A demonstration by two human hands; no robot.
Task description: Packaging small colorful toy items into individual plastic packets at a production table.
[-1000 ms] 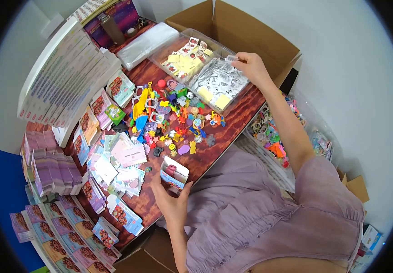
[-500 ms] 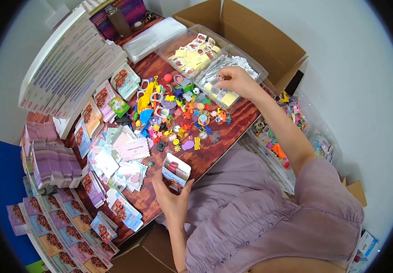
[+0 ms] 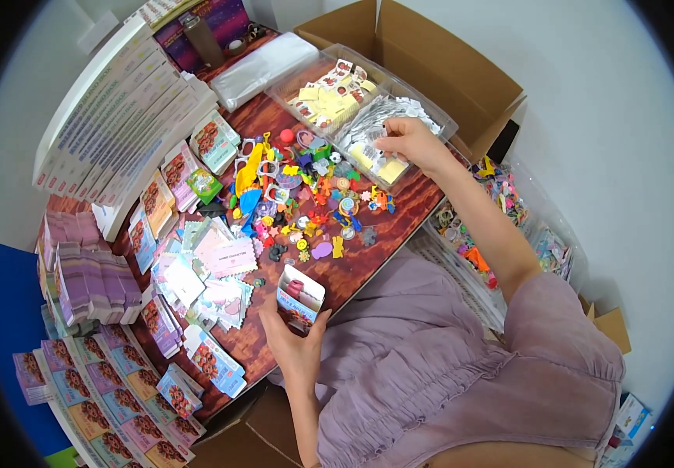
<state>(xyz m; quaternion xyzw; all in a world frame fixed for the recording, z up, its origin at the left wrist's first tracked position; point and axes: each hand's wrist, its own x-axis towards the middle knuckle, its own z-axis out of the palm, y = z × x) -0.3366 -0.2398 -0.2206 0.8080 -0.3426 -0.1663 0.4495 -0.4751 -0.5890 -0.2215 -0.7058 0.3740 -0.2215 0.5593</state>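
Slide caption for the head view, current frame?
Left hand holds a small open box; right hand is over a clear two-compartment tray, small colorful toys scattered nearby.

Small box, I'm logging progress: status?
Left hand holds small box, open, red item inside. Right hand at clear tray, grip unclear. Box opening uncovered.

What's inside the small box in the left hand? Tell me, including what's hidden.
Inside the small box, held by the left hand, a dark red item shows against the white inner wall. The bottom, behind the front wall, cannot be seen.
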